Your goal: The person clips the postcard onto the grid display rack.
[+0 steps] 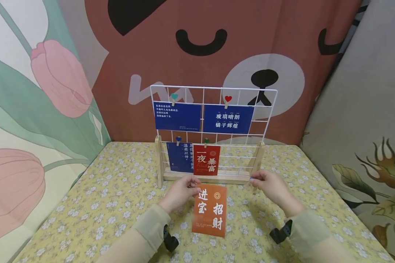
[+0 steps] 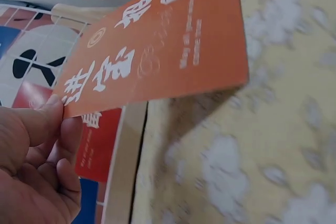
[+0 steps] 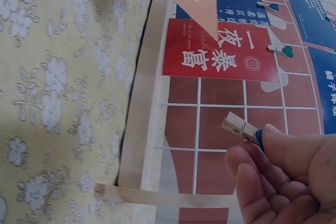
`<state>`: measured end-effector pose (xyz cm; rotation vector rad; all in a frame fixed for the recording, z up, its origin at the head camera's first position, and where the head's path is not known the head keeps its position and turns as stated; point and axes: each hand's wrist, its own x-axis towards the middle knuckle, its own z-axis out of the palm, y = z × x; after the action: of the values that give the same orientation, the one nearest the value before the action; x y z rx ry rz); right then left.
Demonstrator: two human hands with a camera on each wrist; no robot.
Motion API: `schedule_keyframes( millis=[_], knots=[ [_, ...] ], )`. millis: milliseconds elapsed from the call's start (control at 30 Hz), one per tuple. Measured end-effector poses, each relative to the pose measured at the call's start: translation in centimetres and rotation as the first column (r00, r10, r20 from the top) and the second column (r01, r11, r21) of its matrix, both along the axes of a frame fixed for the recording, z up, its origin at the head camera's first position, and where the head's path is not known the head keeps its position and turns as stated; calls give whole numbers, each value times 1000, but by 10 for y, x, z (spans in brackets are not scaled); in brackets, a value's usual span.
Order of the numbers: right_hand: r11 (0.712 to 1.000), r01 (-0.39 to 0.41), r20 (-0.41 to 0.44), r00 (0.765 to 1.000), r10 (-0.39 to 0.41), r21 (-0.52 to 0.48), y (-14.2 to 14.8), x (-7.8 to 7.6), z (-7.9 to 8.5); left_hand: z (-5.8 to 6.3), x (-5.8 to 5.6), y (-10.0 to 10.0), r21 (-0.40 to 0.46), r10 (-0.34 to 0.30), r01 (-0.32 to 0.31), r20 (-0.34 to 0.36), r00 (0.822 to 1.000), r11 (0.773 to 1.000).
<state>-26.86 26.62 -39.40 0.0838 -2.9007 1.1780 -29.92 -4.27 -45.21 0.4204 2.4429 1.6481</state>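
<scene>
My left hand [image 1: 184, 191] pinches an orange card [image 1: 209, 215] with white characters by its upper left corner, in front of the rack. Thumb and fingers of my right hand [image 1: 271, 186] hold a small wooden clothespin [image 3: 241, 127] with a blue end, near the rack's right foot. The white wire grid rack [image 1: 240, 88] stands upright in a wooden base. On its lower part hang a red card [image 1: 214, 168] and a dark blue card [image 1: 177, 160], partly covered by the red one. Two blue cards hang higher, a left one [image 1: 177, 122] and a right one [image 1: 243, 109].
Heart-topped clothespins hold the hung cards: teal [image 1: 174, 97], red [image 1: 228, 99], blue [image 1: 179, 139] and green [image 1: 206, 141]. A yellow flowered cloth [image 1: 118, 204] covers the table. Behind the rack hangs a bear-printed curtain [image 1: 191, 69], with printed fabric on both sides.
</scene>
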Motion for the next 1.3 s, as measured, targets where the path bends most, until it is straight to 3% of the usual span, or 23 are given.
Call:
schedule_keyframes(
  millis=[133, 500, 967, 1300],
  knots=[
    [1000, -5, -3, 1000, 5, -8, 1, -2, 6, 10, -2, 10, 33, -6, 7, -13, 1000, 999],
    [1000, -5, -87, 996, 4, -18, 5, -9, 21, 35, -15, 34, 11, -24, 26, -129, 991, 1000],
    [1000, 11, -192, 981, -6, 25, 5, -17, 38, 55, -32, 58, -58, -9, -6, -245, 970, 998],
    [999, 8, -221, 975, 2, 42, 1, -30, 49, 68, -43, 74, -78, 53, -82, -314, 948, 994]
  ],
)
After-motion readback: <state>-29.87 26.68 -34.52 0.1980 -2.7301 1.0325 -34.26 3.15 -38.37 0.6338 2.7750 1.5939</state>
